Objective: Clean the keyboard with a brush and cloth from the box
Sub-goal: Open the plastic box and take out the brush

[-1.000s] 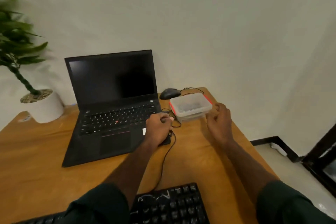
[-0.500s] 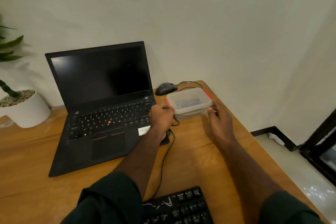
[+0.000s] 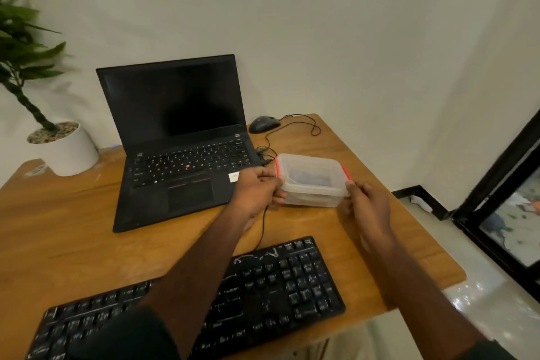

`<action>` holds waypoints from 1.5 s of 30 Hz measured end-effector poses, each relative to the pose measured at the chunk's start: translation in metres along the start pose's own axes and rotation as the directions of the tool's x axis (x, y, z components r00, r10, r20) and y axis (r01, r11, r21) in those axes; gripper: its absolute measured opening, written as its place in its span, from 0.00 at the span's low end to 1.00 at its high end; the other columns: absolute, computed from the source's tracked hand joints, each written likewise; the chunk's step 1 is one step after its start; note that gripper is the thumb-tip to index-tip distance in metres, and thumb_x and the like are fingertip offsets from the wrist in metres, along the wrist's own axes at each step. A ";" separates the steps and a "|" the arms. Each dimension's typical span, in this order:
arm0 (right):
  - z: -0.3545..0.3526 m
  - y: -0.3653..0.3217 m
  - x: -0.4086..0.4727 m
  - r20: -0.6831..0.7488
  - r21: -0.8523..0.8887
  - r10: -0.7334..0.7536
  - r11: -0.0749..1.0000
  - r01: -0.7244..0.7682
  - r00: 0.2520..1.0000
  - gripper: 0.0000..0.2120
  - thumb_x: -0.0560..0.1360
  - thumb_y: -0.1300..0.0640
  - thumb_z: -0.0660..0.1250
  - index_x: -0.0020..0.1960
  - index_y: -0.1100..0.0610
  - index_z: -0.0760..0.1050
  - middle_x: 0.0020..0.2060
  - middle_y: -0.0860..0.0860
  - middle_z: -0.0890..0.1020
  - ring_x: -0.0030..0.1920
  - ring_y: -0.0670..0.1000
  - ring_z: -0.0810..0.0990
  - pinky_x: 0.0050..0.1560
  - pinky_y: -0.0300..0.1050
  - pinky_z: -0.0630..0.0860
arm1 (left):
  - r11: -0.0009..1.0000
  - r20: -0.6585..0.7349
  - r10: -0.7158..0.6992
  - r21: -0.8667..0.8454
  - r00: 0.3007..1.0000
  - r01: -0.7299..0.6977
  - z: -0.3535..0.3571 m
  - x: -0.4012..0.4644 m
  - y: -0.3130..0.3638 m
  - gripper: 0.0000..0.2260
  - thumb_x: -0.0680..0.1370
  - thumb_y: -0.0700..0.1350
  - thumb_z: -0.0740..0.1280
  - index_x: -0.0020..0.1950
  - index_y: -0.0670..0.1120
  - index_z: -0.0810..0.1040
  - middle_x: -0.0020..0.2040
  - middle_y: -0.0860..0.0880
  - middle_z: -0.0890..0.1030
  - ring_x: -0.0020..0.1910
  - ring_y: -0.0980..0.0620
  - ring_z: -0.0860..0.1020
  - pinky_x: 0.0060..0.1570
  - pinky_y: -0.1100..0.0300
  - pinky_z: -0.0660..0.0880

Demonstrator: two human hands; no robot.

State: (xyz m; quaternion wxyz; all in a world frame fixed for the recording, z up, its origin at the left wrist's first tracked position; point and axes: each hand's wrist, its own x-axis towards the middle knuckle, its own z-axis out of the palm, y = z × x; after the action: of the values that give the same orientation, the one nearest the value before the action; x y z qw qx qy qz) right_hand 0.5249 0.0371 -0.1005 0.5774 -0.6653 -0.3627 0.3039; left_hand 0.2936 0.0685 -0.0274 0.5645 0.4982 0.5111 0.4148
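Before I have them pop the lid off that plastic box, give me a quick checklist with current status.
1. Left hand grips the box at its left side: ok.
2. Right hand grips its right side: ok.
3. Lid on, red clips visible both sides; latched or not: cannot tell.
4. Brush and cloth inside: cannot tell, only a dark shape shows through the lid.
5. Mouse cable runs under the left hand, could snag: not ok.
6. Keyboard in reach near the table's front edge: ok.

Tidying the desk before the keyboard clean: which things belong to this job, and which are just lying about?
In use: plastic box, gripped by left hand and right hand; black keyboard.

Lying about: laptop, mouse, potted plant.
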 end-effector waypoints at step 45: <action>-0.025 -0.010 -0.044 -0.052 -0.152 -0.142 0.980 0.132 0.989 0.18 0.84 0.49 0.61 0.43 0.57 0.81 0.36 0.49 0.83 0.36 0.44 0.81 0.35 0.36 0.74 | 0.997 -0.145 -0.057 0.051 0.988 0.066 0.018 -0.003 -0.037 0.10 0.80 0.39 0.67 0.42 0.34 0.81 0.34 0.38 0.82 0.24 0.48 0.76 0.28 0.56 0.76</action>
State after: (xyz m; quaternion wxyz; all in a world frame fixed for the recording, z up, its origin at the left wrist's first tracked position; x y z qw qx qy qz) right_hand 0.5199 -0.0125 -0.0878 0.5572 -0.6889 -0.4109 0.2146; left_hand 0.3096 0.0568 -0.0633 0.5247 0.4666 0.5768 0.4175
